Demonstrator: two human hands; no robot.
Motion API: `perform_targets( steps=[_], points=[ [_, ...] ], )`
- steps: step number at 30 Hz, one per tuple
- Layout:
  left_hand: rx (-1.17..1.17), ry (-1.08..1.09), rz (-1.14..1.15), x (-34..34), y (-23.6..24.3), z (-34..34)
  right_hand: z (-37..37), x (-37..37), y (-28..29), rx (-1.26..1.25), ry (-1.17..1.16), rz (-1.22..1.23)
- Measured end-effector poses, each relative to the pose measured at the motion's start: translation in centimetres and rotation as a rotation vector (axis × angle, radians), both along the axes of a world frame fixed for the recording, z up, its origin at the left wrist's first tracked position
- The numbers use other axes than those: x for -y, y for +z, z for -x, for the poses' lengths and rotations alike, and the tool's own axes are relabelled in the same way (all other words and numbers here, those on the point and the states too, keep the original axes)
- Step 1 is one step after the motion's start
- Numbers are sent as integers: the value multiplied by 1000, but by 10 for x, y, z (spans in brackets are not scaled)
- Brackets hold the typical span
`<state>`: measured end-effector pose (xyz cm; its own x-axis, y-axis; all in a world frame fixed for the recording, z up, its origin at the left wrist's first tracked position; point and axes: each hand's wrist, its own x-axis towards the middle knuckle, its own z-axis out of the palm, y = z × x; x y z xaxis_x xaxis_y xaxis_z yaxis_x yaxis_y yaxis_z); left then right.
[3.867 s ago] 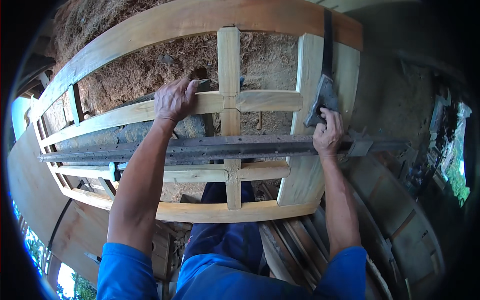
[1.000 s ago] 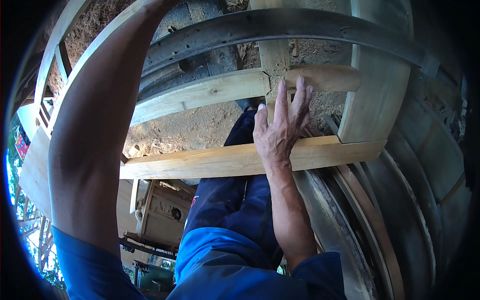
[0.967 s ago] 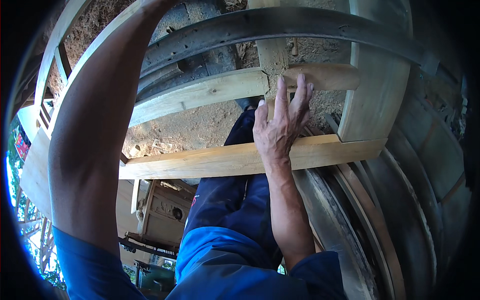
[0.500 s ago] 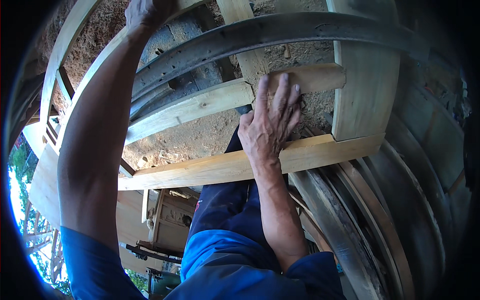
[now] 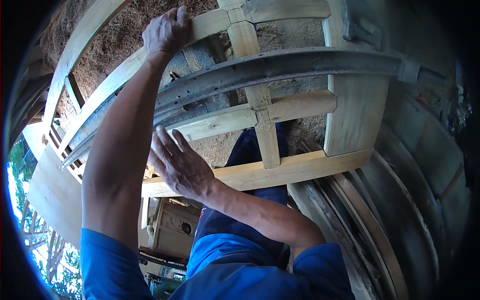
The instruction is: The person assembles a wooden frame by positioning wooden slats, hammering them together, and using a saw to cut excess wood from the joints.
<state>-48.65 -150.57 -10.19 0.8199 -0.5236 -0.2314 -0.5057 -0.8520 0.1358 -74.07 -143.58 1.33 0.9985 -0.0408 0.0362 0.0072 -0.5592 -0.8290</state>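
A pale wooden frame of slats (image 5: 252, 120) and rails lies before me, a wide flat board (image 5: 356, 112) forming its right end. My left hand (image 5: 166, 32) is closed over the far rail (image 5: 209, 25), left of a notched joint. My right hand (image 5: 182, 167) is open, fingers stretched out and slightly apart. It is just over the left part of the frame, between the inner slat (image 5: 215, 124) and the near rail (image 5: 300, 166); whether it touches either I cannot tell. A long dark metal bar (image 5: 280, 66), perhaps a bar clamp, crosses over the frame.
Several boards and curved sheets (image 5: 390, 200) lean at the right. Sawdust and shavings (image 5: 125, 30) cover the ground beyond the frame. A light flat panel (image 5: 55, 195) stands at the left. My legs (image 5: 220, 210) are beneath and against the near rail.
My right hand has left the short crosspiece near the centre and swung to the left. The frame and metal bar sit lower in view, and more of my left hand shows.
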Motion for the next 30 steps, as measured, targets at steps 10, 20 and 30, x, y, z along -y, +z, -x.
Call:
perform_targets(
  steps=[10,20,30],
  points=[
    [-101,64,-3,-1,15,0,-2,237,-32,16,-700,491],
    [-81,45,63,1,6,0,-11,423,-19,-781,-141,472],
    [-101,8,40,3,0,1,-19,430,-35,-527,-83,699]
  ],
)
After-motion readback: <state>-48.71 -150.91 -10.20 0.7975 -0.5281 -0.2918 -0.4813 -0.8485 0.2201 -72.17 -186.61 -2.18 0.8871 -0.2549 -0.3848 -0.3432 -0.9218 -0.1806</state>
